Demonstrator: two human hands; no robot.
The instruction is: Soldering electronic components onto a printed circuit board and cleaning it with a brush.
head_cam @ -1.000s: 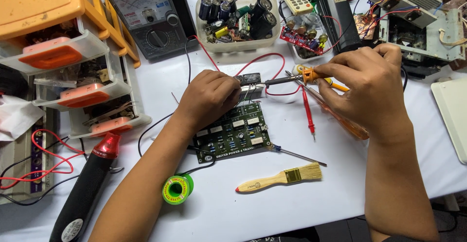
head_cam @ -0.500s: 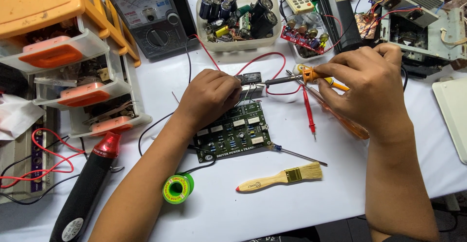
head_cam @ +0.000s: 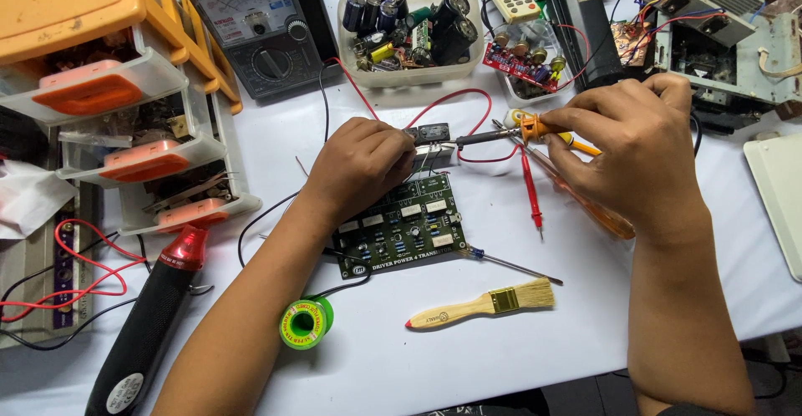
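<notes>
Over the green circuit board (head_cam: 409,225), left hand (head_cam: 359,165) pinches a black component (head_cam: 428,134); right hand (head_cam: 639,153) grips the soldering iron (head_cam: 501,134).

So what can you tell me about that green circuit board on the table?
The circuit board is a dark green rectangle lying flat on the white table, turned slightly askew. Its top carries white block-shaped parts, small components and white printing. The left hand rests over its far edge, holding a dark component there, while the right hand brings a soldering iron to that spot. A small screwdriver lies by its near right corner, a green solder spool below.
</notes>
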